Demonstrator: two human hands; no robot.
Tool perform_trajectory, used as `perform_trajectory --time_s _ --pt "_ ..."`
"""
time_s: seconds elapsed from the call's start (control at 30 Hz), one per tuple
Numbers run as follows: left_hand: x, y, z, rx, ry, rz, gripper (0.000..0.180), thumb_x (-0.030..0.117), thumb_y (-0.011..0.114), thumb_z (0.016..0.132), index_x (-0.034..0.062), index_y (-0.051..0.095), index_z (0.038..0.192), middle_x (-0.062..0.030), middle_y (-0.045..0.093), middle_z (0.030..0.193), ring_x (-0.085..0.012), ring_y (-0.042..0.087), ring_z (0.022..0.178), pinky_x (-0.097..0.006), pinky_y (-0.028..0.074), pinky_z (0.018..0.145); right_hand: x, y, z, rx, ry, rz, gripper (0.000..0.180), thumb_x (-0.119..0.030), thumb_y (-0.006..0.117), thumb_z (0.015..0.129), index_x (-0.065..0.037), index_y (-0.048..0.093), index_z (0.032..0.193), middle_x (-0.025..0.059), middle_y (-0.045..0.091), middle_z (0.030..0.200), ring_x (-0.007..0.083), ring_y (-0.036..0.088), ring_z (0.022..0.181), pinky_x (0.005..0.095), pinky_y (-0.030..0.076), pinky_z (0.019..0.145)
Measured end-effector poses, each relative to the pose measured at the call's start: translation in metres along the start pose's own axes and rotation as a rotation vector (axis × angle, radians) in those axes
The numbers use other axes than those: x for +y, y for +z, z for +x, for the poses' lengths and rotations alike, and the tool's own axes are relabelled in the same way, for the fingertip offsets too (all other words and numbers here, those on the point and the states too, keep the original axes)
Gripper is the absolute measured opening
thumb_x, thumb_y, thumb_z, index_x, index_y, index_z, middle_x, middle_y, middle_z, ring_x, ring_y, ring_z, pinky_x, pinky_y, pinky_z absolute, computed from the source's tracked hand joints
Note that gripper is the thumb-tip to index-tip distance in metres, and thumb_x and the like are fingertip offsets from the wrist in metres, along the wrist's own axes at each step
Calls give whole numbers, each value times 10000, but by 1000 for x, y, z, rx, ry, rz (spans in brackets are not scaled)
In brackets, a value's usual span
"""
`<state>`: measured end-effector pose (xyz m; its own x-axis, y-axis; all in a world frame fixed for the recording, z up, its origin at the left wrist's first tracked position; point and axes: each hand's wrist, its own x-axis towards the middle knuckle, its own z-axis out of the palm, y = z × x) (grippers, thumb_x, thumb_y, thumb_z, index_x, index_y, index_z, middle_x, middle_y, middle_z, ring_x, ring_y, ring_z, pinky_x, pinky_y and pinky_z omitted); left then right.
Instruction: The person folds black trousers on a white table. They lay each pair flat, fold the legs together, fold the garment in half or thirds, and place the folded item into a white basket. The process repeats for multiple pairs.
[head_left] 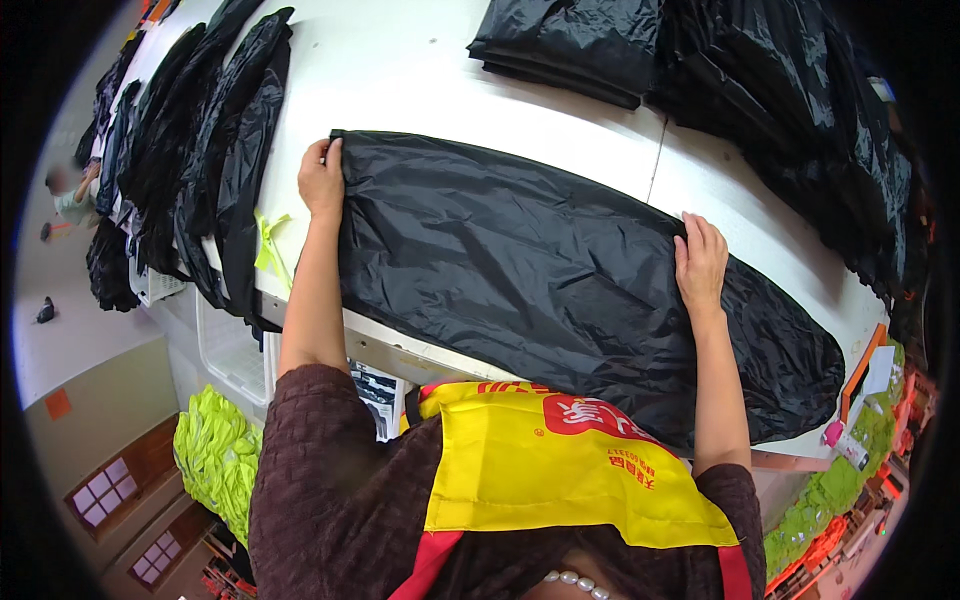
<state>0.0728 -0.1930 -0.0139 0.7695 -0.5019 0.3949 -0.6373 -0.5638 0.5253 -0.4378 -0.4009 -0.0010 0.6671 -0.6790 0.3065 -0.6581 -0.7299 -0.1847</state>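
A long piece of shiny black fabric [510,250] lies spread over the white table in front of me, its right end rounded and hanging at the near edge. My left hand [321,182] pinches its far left corner between thumb and fingers. On the far edge, toward the right, my right hand [703,262] holds the fabric with the thumb near the fingertips. The cloth is wrinkled but stretched between my hands. Its near edge is partly hidden by my yellow apron [560,470].
Folded black fabric [565,45] and a larger black heap [770,90] lie on the far side of the white table [390,75]. More black pieces [215,140] drape at left, beside a neon-yellow strip [269,245]. Neon-yellow cloth [215,450] hangs below; a bottle [846,445] stands at right.
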Motion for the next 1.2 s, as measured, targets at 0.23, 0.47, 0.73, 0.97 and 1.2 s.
perform_trajectory --time_s 0.23,0.47,0.73,0.97,1.2 --pt "39 -58 -72 -142 381 206 463 285 594 850 65 503 1247 -199 458 1298 -357 394 1220 -428 292 1013 -19 -43 -61 -201 271 -259 767 -497 590 787 -101 320 1386 210 225 1447 421 186 1329 641 181 987" --pt "-29 -26 -40 -312 429 515 557 433 456 905 153 361 1377 -136 342 1422 -309 317 1309 -511 246 1025 -45 -7 -24 -174 412 -222 758 -604 469 811 -104 345 1368 178 279 1419 385 222 1312 628 222 967" --pt "8 -53 -100 -360 424 328 586 432 478 902 102 364 1373 -192 373 1388 -365 320 1296 -525 278 1000 10 -107 -69 81 440 -291 539 -456 609 772 -109 511 1173 130 463 1227 321 417 1116 489 357 842" --pt "9 -67 -133 -500 297 451 633 465 431 906 126 276 1417 -137 243 1470 -315 198 1362 -552 148 1045 211 -131 -232 -189 1073 74 778 -614 389 849 -90 274 1413 154 229 1470 315 177 1369 499 155 1081" --pt "26 -136 -167 -645 813 244 547 98 505 774 27 419 1309 -191 424 1333 -357 368 1254 -462 246 1042 147 -193 -280 -199 249 -298 652 -61 617 681 -68 428 1304 154 409 1357 360 342 1275 452 290 1036"
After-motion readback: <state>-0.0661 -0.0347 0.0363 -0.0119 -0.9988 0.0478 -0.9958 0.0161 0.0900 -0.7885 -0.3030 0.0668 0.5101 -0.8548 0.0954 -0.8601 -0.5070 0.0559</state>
